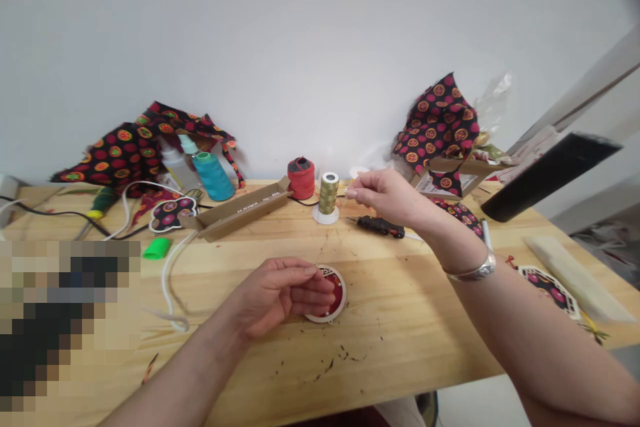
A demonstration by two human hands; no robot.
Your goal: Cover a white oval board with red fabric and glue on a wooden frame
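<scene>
My left hand [280,290] is over a round red ornament with a pale cut-out rim [342,297] that lies flat on the table. Its thumb presses against the index finger, the other fingers loosely curled, partly covering the ornament. A faint thread [320,250] rises from that pinch towards a spool of gold-green thread [329,197], which stands upright on a white base. Just right of the spool, my right hand [385,193] is raised with thumb and index finger pinched together. Thread seems to be between them, though it is too thin to see clearly.
Behind the right wrist lies a black glue gun [377,225]. A red thread cone [301,178], a long cardboard box [240,210] and a teal thread cone [214,177] stand left. A black tube [550,177] leans at right. A white cord [167,273] crosses the left side.
</scene>
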